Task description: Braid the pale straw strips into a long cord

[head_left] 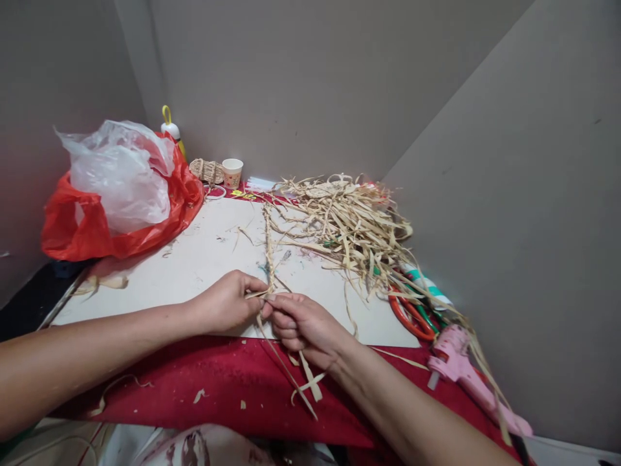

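A narrow straw braid (269,249) runs down the middle of the white board, its lower end between my two hands. My left hand (233,299) pinches the braid's end from the left, thumb and index finger together. Close against it, my right hand (301,323) is closed on the strands at the same spot, its other fingers curled. Loose straw strands (286,366) hang from under the hands past the board's front edge, over the red cloth.
A pile of dry straw (354,226) covers the board's (194,285) back right. Scissors with red handles (412,317) and a pink glue gun (460,366) lie right. Red and white plastic bags (126,194) stand left, a paper cup (233,173) and straw coil (207,171) behind.
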`<act>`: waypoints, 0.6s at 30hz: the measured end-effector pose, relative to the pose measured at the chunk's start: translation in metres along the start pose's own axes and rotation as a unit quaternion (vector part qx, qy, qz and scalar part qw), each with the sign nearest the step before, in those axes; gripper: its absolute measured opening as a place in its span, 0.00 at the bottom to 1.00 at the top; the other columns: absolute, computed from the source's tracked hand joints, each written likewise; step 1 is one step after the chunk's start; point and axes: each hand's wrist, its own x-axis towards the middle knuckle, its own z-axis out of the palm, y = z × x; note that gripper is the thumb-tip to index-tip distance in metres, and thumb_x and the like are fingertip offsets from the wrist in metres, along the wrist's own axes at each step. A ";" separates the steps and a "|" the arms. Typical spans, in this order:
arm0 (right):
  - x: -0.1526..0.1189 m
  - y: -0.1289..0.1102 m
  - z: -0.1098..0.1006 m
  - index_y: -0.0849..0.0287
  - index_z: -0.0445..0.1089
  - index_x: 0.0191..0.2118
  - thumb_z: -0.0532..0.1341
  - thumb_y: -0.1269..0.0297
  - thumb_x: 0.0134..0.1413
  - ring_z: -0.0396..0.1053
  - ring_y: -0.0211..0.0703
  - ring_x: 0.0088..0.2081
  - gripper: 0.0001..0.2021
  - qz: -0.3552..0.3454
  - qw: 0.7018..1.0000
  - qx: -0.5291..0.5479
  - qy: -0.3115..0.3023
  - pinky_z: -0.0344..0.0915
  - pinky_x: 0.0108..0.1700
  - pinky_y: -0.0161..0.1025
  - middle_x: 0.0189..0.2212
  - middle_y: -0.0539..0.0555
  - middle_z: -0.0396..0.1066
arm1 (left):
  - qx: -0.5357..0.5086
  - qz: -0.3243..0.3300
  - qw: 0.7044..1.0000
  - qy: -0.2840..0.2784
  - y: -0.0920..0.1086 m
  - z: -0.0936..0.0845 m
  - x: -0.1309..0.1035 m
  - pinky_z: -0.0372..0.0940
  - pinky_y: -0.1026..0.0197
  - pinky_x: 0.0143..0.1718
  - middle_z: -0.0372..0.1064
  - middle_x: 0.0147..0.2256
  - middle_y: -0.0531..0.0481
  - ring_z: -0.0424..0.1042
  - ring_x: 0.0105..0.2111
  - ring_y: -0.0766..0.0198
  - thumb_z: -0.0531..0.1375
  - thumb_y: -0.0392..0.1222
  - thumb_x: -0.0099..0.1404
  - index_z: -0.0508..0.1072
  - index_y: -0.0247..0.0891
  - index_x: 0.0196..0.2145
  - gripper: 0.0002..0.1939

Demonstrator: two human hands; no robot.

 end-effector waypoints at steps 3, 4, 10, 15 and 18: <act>0.002 0.005 0.007 0.63 0.65 0.26 0.59 0.60 0.49 0.35 0.26 0.14 0.10 -0.017 0.999 0.003 0.046 0.31 0.14 0.27 0.11 0.39 0.44 | 0.103 0.017 0.994 0.010 0.005 -0.003 -0.002 0.56 0.66 0.32 0.63 0.24 0.52 0.62 0.28 0.67 0.50 0.34 0.56 0.66 0.35 0.22 0.08; 0.002 0.006 0.009 0.62 0.65 0.26 0.59 0.60 0.49 0.35 0.26 0.14 0.10 -0.021 0.998 0.005 0.059 0.31 0.14 0.27 0.11 0.39 0.44 | 0.131 0.011 0.991 0.009 0.007 -0.005 -0.002 0.56 0.66 0.33 0.63 0.24 0.52 0.63 0.28 0.67 0.50 0.35 0.56 0.66 0.35 0.22 0.09; 0.005 0.013 0.018 0.59 0.59 0.25 0.61 0.59 0.46 0.35 0.26 0.14 0.11 -0.045 0.995 0.036 0.087 0.30 0.15 0.27 0.11 0.38 0.45 | 0.151 -0.053 0.987 -0.020 0.020 -0.006 -0.008 0.57 0.67 0.28 0.66 0.23 0.51 0.63 0.24 0.67 0.49 0.37 0.59 0.68 0.34 0.26 0.10; 0.003 0.017 0.021 0.57 0.49 0.20 0.61 0.60 0.46 0.35 0.26 0.14 0.18 -0.055 0.994 0.061 0.072 0.31 0.15 0.27 0.10 0.38 0.45 | 0.037 -0.142 0.988 -0.042 0.020 0.008 -0.015 0.55 0.68 0.16 0.62 0.17 0.55 0.60 0.13 0.68 0.45 0.39 0.62 0.62 0.37 0.32 0.08; 0.002 0.019 0.021 0.57 0.49 0.19 0.60 0.61 0.47 0.35 0.26 0.14 0.18 -0.055 0.994 0.072 0.060 0.32 0.14 0.27 0.10 0.39 0.45 | -0.006 -0.133 0.991 -0.027 0.013 0.017 -0.016 0.56 0.68 0.15 0.64 0.19 0.54 0.61 0.13 0.68 0.45 0.41 0.62 0.60 0.38 0.33 0.07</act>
